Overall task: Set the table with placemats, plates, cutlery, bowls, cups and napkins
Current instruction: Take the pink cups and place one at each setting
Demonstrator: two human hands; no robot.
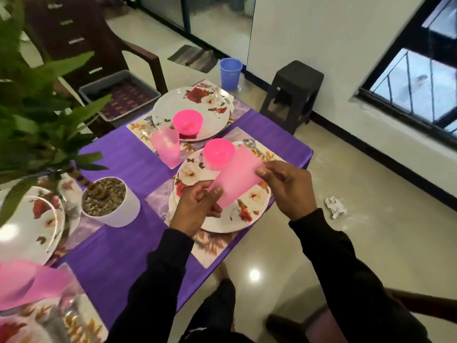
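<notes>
Both hands hold a pale pink plastic cup (236, 177) tilted above a floral plate (249, 209). My left hand (195, 206) grips its narrow base and my right hand (284, 186) pinches its rim. A bright pink bowl (218, 152) sits on that plate, which rests on a floral placemat (212, 246). A spoon (254, 147) lies to the plate's right. Farther off stands a second plate (212, 105) carrying a pink bowl (187, 121), with another pink cup (166, 147) beside it.
A white pot (111, 206) with a leafy plant stands mid-table on the purple cloth (118, 253). A third plate (29, 224) and a blurred pink cup (27, 283) are at the left. A grey tray (99, 91), brown chair, blue bucket (231, 73), black stool (294, 92) and crumpled paper (335, 206) surround the table.
</notes>
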